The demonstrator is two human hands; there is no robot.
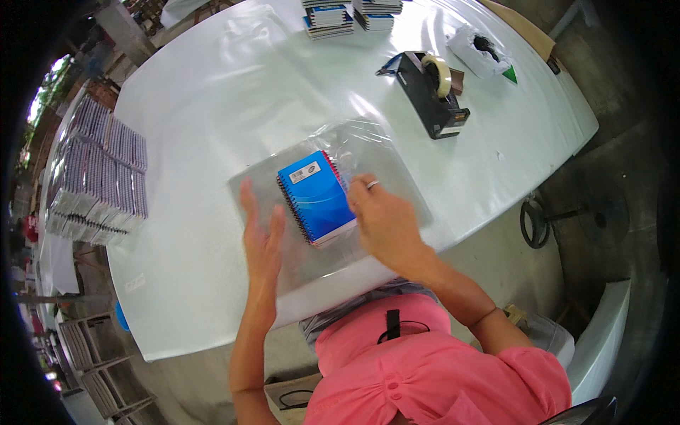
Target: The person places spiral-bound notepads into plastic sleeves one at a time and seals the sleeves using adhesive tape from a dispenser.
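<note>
A small stack of blue spiral notebooks (316,196) lies on a clear plastic sheet (382,152) spread on the white table (212,113). My left hand (261,234) rests flat on the plastic just left of the stack, fingers spread and holding nothing. My right hand (382,223), with a ring on one finger, sits against the stack's right edge, fingers curled at the plastic there; whether it grips the plastic or the notebooks is hard to tell.
A black tape dispenser (433,95) with a roll of tape stands at the back right. Piles of blue notebooks (350,15) sit at the far edge. A large stack of wrapped notebooks (99,173) fills the left side. A white bag (480,51) lies far right.
</note>
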